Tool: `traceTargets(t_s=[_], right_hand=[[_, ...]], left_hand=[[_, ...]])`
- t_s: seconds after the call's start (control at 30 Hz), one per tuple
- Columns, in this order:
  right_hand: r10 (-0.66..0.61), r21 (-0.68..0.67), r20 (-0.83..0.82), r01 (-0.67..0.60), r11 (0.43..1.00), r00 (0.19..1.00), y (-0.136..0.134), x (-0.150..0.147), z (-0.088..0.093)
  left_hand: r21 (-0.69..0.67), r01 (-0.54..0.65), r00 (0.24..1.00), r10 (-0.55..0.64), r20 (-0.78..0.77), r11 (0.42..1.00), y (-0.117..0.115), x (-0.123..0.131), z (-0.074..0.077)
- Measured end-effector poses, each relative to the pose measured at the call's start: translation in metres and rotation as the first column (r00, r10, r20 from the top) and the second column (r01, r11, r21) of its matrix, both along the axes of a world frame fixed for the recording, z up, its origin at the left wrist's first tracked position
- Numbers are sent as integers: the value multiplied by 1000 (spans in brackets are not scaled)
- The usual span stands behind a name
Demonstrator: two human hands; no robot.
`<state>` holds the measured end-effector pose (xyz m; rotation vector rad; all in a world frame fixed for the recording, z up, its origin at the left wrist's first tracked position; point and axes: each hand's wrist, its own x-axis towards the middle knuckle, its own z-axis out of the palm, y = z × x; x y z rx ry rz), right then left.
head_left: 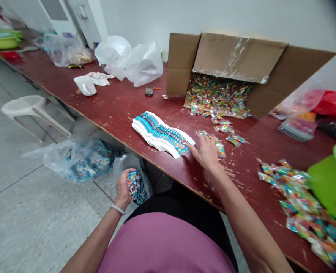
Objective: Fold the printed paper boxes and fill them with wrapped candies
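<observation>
Left hand [123, 188]: below desk [122, 113] edge, clutching colourful sachets [136, 186]
Right hand [204, 152]: open on desk, touching blue-and-white printed strips [160, 134]
Hands: apart

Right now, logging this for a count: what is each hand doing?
Left hand: closed, holding colourful foil packets.
Right hand: open, beside stacked blue-and-white packet strips.

Small multicolour foil pkts [135, 186] bunched below edge of red tabletop [122, 113]; more pkts [220, 148] lying loose, flat on top.
</observation>
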<state>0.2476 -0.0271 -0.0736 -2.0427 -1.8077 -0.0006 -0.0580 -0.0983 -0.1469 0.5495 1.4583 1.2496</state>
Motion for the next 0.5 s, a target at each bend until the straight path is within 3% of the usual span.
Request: traceTargets(t_s=[0.1,0.2,0.37,0.5], right_hand=[[-36,-179,72,49,983,997,21,-3,-1],[-58,-265,60,72,962,997,26,-7,-3],[-163,-232,-17,155,960,986,23,-9,-3],[-180,-123,-199,158,980,963,23,-2,-4]], left_hand=[[-30,-18,995,16,-94,999,8,-2,-17],[-47,5,978,-15,-210,999,15,-4,-35],[-82,47,894,-78,-440,996,19,-12,-57],[-77,69,819,-101,-566,995,18,-18,-52]])
